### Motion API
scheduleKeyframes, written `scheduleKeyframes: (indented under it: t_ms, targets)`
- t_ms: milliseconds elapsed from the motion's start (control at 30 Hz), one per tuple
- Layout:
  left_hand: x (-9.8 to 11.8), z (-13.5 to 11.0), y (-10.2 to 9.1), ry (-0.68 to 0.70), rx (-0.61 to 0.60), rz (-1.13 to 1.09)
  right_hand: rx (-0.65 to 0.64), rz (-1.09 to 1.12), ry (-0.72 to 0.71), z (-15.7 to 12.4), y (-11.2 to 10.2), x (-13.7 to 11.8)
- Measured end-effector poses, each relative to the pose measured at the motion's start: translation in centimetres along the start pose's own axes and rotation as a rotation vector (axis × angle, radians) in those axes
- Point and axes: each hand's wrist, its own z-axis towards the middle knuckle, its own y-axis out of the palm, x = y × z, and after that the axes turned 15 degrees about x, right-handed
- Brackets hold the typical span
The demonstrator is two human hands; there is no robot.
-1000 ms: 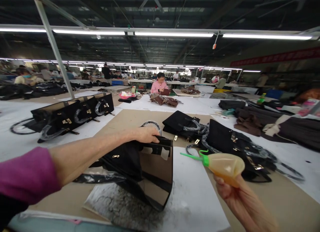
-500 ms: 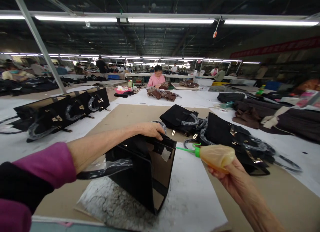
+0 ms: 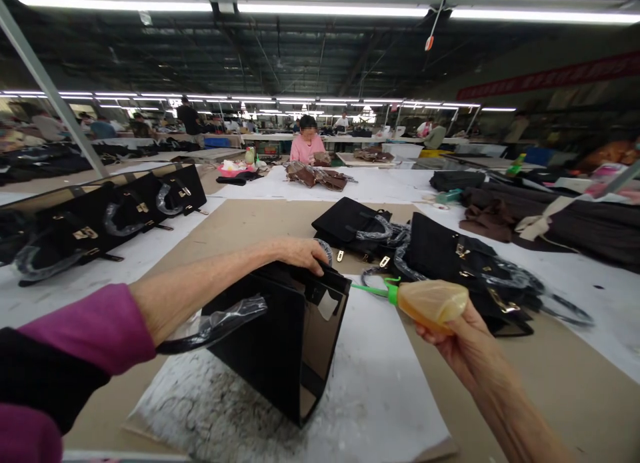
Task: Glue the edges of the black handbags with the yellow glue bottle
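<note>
A black handbag [image 3: 265,336] stands tilted on a stained white sheet, its open side facing right and showing a tan lining with a white label. My left hand [image 3: 303,255] is closed on the bag's upper edge. A plastic-wrapped handle [image 3: 220,326] hangs on the bag's near side, below my left forearm. In my right hand [image 3: 463,326] is a squeeze bottle [image 3: 433,303] of amber liquid, with a green cap and a long thin green nozzle. The nozzle points left, its tip at the bag's upper right corner; whether it touches I cannot tell.
More black handbags [image 3: 450,250] with wrapped handles and gold clasps lie right of centre. Others stand in a row [image 3: 135,206] at the left. Dark folded fabric [image 3: 575,213] is piled at the right. A person in pink [image 3: 307,146] sits across the table behind brown pieces [image 3: 317,176].
The view has tilted down and shifted slightly. My left hand keeps its hold on the handbag, and the bottle's nozzle stays by the bag's upper right corner.
</note>
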Motion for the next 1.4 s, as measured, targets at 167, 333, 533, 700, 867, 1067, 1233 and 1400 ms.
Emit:
scheduleKeyframes:
  t_ms: [167,333,533,700,867,1067,1233,1400]
  targets:
    - [0.2,0.0,0.2,-0.019,0.025,0.027,-0.015,0.003,-0.011,0.7,-0.2,0.4]
    - [0.3,0.1,0.2,-0.010,0.005,0.054,0.000,0.009,0.010,1.1,-0.6,1.2]
    - [0.1,0.2,0.4,0.023,0.003,0.052,-0.062,-0.044,0.034,0.6,-1.3,1.8]
    - [0.0,0.2,0.5,0.011,0.001,0.055,-0.029,-0.032,0.016,1.0,-1.6,1.5]
    - [0.2,0.0,0.6,0.021,0.019,0.076,-0.023,-0.006,0.014,1.4,-1.5,1.8]
    - [0.1,0.0,0.9,0.017,0.018,0.041,-0.009,-0.010,0.045,0.3,-1.9,2.7]
    - [0.1,0.0,1.1,0.031,0.033,0.063,0.045,-0.013,0.074,-0.7,-1.8,2.9]
    - [0.5,-0.3,1.2,0.049,0.049,0.076,0.060,0.011,0.049,-1.2,-1.7,2.8]
